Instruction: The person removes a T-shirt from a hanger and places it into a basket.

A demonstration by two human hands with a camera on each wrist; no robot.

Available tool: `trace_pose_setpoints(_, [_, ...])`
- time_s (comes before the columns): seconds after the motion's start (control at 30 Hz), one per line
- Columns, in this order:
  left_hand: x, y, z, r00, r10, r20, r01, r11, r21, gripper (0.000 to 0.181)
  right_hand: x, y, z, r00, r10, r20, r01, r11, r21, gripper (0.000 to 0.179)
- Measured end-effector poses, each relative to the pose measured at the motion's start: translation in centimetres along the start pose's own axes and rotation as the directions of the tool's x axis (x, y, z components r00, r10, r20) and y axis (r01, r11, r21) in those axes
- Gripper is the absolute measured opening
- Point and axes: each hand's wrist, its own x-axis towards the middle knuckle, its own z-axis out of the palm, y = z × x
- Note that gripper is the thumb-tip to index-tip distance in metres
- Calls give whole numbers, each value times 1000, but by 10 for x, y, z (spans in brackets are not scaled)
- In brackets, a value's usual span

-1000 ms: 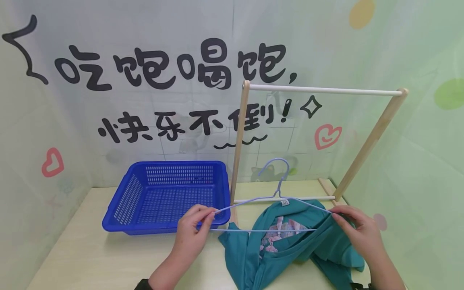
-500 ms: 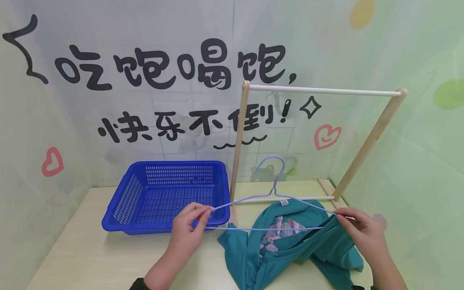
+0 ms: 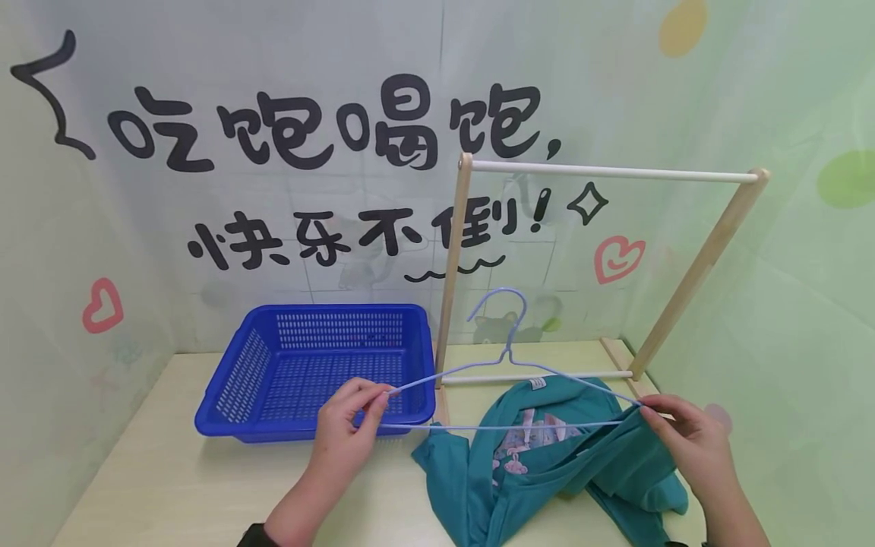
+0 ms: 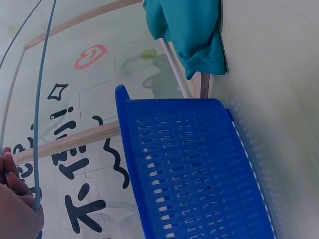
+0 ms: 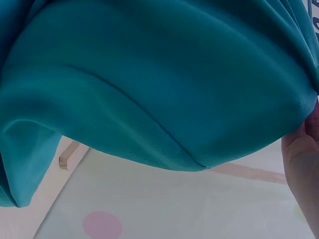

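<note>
A light-blue wire clothes hanger is held up between both hands, hook at the top. My left hand pinches its left end; in the left wrist view, two strands of the hanger run up from the fingers. My right hand pinches the right end together with fabric of a teal shirt. That end of the hanger goes under the cloth. The shirt lies rumpled on the table, its collar tag and pink print facing up, its right side lifted. In the right wrist view, teal cloth hides most of the hand's work.
A blue plastic basket with slotted walls stands on the table, left of the shirt and close to my left hand. Behind the shirt rises a wooden rack with a white top bar. Printed curtains enclose the back and sides.
The hanger has shifted left and its hook has risen slightly. My left hand has moved left with it. My right hand has moved a little right, drawing the shirt's edge along the hanger's end.
</note>
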Motion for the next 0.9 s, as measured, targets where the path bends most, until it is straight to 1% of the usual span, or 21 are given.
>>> trace_pose_setpoints(0.03, [1, 5, -1, 1000, 5, -3, -5, 1000, -1, 16, 0, 0, 0, 1000, 15, -1, -15, 1000, -4, 20])
trace_pose_setpoints(0.17, [2, 6, -2, 1000, 3, 7, -3, 1000, -13, 14, -2, 3, -1, 997, 75, -5, -75, 997, 8, 23])
trace_pose_setpoints(0.2, [1, 4, -2, 1000, 3, 12, -3, 1000, -16, 14, -3, 4, -2, 996, 90, -6, -90, 996, 17, 24])
trace_pose_setpoints(0.27, [-1, -6, -1, 1000, -5, 22, 5, 1000, -21, 14, -3, 5, -3, 993, 116, -10, -116, 993, 36, 24])
trace_pose_setpoints(0.4, [-1, -7, 0, 1000, -12, 23, 12, 1000, -11, 13, -3, 7, -6, 988, 152, -8, -151, 988, 39, 25])
trace_pose_setpoints(0.53, [-1, -7, 0, 1000, -17, 25, 17, 1000, -2, 12, -3, 8, -5, 984, 179, 11, -179, 984, -5, 30])
trace_pose_setpoints(0.6, [-1, -7, 0, 1000, -12, 24, 12, 1000, -4, 12, -2, 8, -4, 983, 183, 16, -183, 983, -1, 30])
trace_pose_setpoints(0.77, [0, -8, 1, 1000, 1, 12, -1, 1000, -18, 14, -1, 8, -1, 985, 169, 43, -173, 977, 128, 25])
trace_pose_setpoints(0.83, [0, -7, 1, 1000, 6, 10, -6, 1000, -18, 15, -1, 7, 0, 985, 162, 54, -169, 971, 166, 25])
trace_pose_setpoints(0.9, [0, -6, 0, 1000, 7, 10, -6, 1000, -19, 16, 0, 6, 0, 986, 155, 56, -162, 970, 180, 24])
